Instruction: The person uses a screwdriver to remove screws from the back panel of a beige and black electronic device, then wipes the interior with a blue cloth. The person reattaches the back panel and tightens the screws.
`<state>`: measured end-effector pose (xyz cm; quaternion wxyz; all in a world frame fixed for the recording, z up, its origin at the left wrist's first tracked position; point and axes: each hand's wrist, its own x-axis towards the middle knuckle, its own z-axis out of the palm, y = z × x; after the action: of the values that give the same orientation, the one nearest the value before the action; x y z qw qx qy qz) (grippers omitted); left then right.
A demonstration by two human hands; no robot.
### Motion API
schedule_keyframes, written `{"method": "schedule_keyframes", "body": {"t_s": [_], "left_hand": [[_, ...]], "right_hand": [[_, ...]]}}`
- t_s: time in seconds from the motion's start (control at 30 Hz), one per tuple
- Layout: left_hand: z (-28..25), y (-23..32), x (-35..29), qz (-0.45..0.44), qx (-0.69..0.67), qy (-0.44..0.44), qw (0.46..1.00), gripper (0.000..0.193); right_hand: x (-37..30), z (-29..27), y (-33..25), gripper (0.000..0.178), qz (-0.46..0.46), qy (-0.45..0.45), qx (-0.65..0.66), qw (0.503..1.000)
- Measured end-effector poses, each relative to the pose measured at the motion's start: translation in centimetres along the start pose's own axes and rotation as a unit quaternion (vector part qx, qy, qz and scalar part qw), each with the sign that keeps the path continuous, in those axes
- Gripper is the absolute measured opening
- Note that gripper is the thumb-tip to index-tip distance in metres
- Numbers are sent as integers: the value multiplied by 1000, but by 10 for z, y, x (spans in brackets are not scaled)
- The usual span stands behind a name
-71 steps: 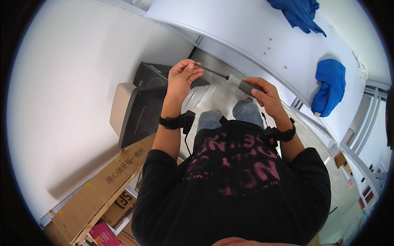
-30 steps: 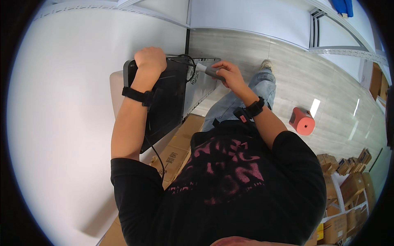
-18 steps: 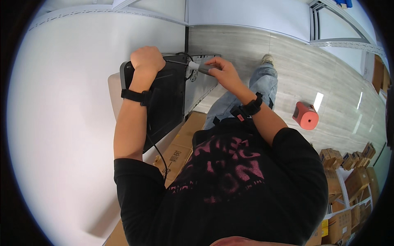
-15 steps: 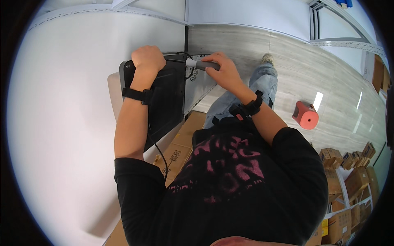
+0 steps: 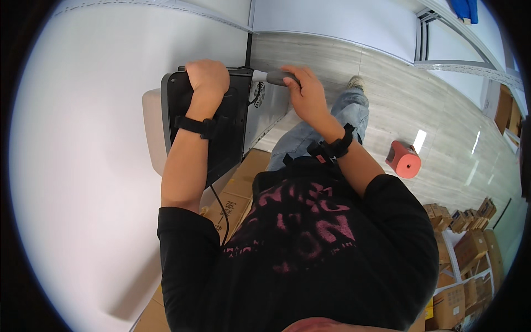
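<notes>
A black, flat rectangular device (image 5: 229, 133) stands in front of me on the left, against a metal case side with a round vent (image 5: 259, 94). My left hand (image 5: 209, 78) is closed over its far edge; the fingertips are hidden behind. In my right hand (image 5: 306, 93) is a grey-handled tool (image 5: 281, 77), gripped between thumb and fingers. The tool lies sideways, its pale grey front end (image 5: 259, 76) against the device's far right corner. I cannot make out its tip. A black cable (image 5: 225, 213) hangs from the device's near side toward me.
A beige rounded object (image 5: 154, 130) sits left of the device, on a white surface (image 5: 83, 166). Cardboard (image 5: 235, 199) lies below. A red cylindrical object (image 5: 406, 163) stands on the floor at right. Racks of cardboard boxes (image 5: 470, 249) fill the lower right.
My left hand has slid slightly right along the device's edge. The right hand has shifted a little to the right, its fingers straighter along the tool's handle. The tool is more nearly level.
</notes>
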<state>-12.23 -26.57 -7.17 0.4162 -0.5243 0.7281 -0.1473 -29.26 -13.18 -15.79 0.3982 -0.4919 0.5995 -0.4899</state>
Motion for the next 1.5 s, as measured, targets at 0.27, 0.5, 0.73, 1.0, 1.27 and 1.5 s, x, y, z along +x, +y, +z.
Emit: {"method": "schedule_keyframes", "body": {"t_s": [0.27, 0.5, 0.73, 1.0, 1.27, 1.5], "left_hand": [[3, 0, 4, -3, 7, 4, 1000, 20], [-2, -3, 3, 1, -28, -18, 999, 19], [3, 0, 5, -3, -21, -5, 1000, 17], [-3, -2, 2, -10, -39, 23, 999, 17], [-3, 1, 1, -10, -32, 25, 999, 17], [1, -1, 3, -9, -48, 10, 999, 20]], "right_hand": [[-6, 5, 7, 31, -16, 34, 79, 996], [2, -5, -2, 34, 142, -96, 71, 983], [-7, 3, -5, 38, 62, 9, 150, 987], [-2, 7, 9, 42, 82, -2, 136, 987], [-2, -6, -10, 39, 65, -3, 75, 995], [0, -22, -10, 28, -16, -8, 18, 1000]]}}
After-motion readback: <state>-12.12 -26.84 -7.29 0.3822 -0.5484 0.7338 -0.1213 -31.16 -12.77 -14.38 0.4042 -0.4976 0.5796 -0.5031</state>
